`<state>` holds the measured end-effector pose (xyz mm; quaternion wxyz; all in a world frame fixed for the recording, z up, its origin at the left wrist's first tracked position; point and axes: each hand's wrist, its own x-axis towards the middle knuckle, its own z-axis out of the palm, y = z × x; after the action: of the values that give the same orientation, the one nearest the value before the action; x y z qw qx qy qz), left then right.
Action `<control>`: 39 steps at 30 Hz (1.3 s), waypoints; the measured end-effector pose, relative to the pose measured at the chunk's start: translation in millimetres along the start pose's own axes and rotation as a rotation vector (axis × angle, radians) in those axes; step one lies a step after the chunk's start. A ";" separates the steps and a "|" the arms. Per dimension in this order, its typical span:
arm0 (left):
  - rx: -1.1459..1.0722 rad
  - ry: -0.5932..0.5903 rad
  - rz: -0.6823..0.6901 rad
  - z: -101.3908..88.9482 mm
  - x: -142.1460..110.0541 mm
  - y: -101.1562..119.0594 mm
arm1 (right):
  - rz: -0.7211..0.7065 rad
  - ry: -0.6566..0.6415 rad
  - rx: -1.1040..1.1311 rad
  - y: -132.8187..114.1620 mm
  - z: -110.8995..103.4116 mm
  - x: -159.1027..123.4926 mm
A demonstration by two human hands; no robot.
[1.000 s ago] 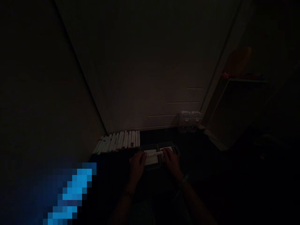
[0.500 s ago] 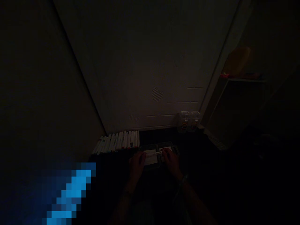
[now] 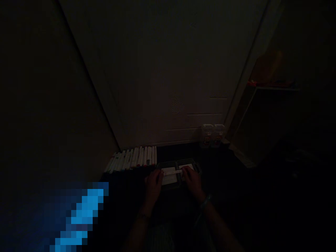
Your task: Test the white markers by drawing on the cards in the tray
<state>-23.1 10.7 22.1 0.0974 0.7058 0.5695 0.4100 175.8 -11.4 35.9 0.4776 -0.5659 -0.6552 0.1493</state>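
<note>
In very dim light, both of my hands hold a slim white marker (image 3: 172,172) level between them. My left hand (image 3: 155,178) has its fingers closed at the left end. My right hand (image 3: 191,176) pinches the right end. Below the marker is an open dark case (image 3: 168,163) with two compartments. White paper (image 3: 169,179) lies in the left compartment, and another pale sheet (image 3: 186,166) shows in the right one, partly hidden by my right hand.
A row of several white markers (image 3: 135,156) lies left of the case. Two clear handled containers (image 3: 212,134) stand at the back right against a light panel (image 3: 147,87). On the right is a cabinet (image 3: 265,115) with an orange object (image 3: 266,66) on top.
The marker stays between both hands and looks slightly turned, with a plainer white side showing. The hands have hardly moved, and the view has shifted a little.
</note>
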 end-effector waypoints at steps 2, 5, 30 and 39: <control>-0.006 -0.003 0.000 -1.3 0.1 1.9 | 0.001 0.005 0.009 0.1 0.2 0.0; 0.001 -0.011 0.004 -3.2 0.0 4.6 | 0.004 -0.001 0.031 0.3 0.3 0.1; 0.034 -0.016 0.010 -2.8 -0.5 7.4 | 0.030 -0.024 0.020 -0.8 -1.4 0.7; 0.017 -0.010 0.006 0.3 -1.1 4.3 | 0.067 -0.018 0.004 -0.2 -1.1 0.0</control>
<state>-19.8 8.4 23.9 0.0928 0.7104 0.5702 0.4019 176.6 -11.8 36.6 0.4677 -0.5853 -0.6397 0.1717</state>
